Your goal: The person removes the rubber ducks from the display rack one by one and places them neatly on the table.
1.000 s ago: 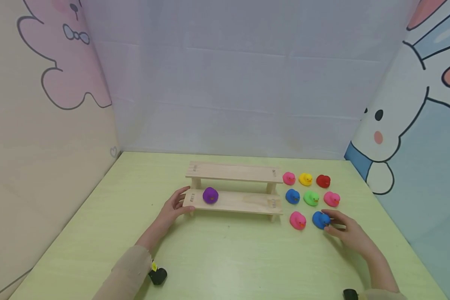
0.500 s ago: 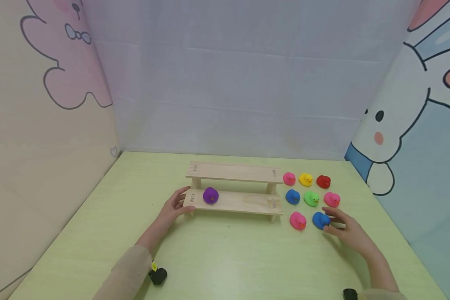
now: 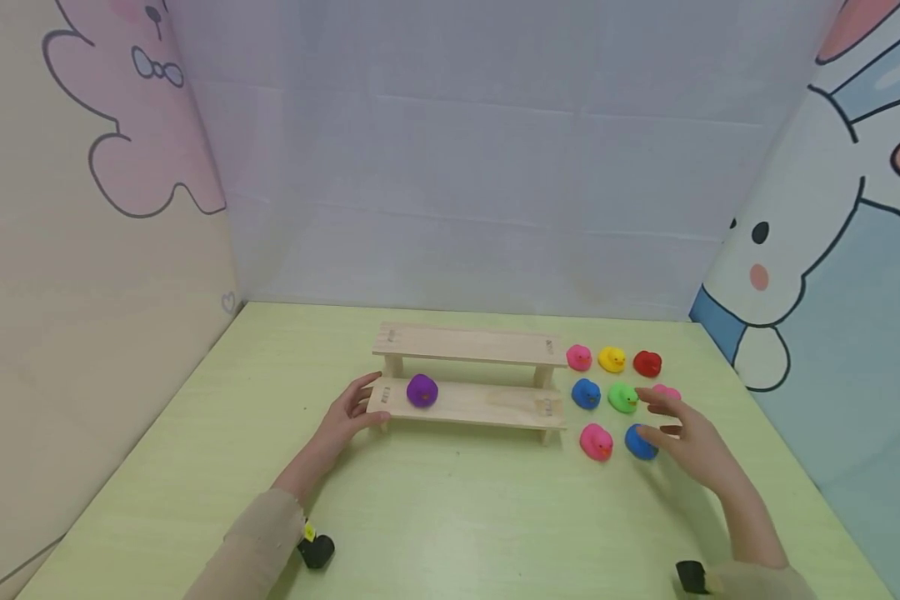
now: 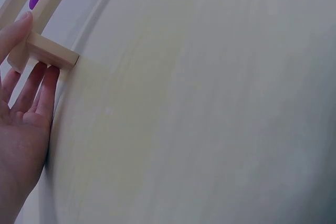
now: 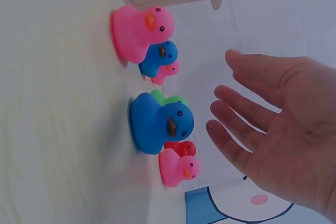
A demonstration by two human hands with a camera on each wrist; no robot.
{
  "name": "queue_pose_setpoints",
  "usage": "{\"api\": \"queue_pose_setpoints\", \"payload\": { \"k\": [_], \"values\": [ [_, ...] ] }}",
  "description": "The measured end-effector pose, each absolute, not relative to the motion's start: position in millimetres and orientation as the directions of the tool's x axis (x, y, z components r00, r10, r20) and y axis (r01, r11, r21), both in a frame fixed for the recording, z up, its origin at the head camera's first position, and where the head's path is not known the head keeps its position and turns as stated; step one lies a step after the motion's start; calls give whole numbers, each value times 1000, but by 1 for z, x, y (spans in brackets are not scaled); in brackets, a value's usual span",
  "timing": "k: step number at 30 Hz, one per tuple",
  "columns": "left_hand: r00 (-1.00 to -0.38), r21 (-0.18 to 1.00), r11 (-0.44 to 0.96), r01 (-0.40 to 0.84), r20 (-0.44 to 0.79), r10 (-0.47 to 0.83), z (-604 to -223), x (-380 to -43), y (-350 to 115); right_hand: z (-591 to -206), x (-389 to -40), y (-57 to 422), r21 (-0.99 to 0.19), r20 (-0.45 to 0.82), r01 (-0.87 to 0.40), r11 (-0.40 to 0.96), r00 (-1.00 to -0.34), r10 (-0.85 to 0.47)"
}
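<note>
A two-tier wooden shelf [image 3: 468, 404] stands mid-table, with a purple rubber duck [image 3: 422, 391] on the left of its lower board. My left hand [image 3: 342, 423] holds that board's left end; the left wrist view shows the thumb at the board's edge and the fingertips by a leg [image 4: 52, 52]. To the right, my right hand [image 3: 692, 442] hovers with fingers extended, touching nothing. Nearest below it are a blue rubber duck [image 5: 157, 124], partly covered in the head view, a green duck [image 3: 622, 398] and a mostly hidden pink duck [image 5: 178, 167].
Right of the shelf, other ducks stand in rows: pink [image 3: 579, 357], yellow [image 3: 611, 359], red [image 3: 647, 363], blue [image 3: 586, 393] and pink [image 3: 596, 442]. A pale wall [image 3: 480, 167] rises behind the table [image 3: 450, 508], with printed side panels.
My right hand has lifted off the front blue duck and shifted up and slightly left over the ducks. The duck stays in place. My left hand keeps its hold on the shelf.
</note>
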State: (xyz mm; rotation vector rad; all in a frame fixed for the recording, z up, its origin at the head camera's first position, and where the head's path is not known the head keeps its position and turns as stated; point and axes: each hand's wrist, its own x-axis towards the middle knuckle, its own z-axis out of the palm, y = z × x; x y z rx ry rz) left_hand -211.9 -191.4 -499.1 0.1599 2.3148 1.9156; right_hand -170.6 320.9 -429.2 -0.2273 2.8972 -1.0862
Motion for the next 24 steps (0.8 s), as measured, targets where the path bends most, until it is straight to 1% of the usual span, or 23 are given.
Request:
{"api": "queue_pose_setpoints", "payload": {
  "k": [10,15,19,24],
  "values": [
    [-986,984,181,-3,-33,163,-499,-212,-191,-410,-182,287,-676,138,-261,689,-963,-229],
    [-986,983,183,-7,-37,164,-499,-212,-191,-407,-189,263,-694,148,-272,666,-960,-238],
    [-985,984,180,-3,-34,168,-499,-212,-191,-411,-194,241,-732,152,-294,615,-950,-273],
    [-985,984,177,5,-26,172,-498,-211,-191,-419,-201,210,-780,214,-369,505,-916,-339]
  ]
}}
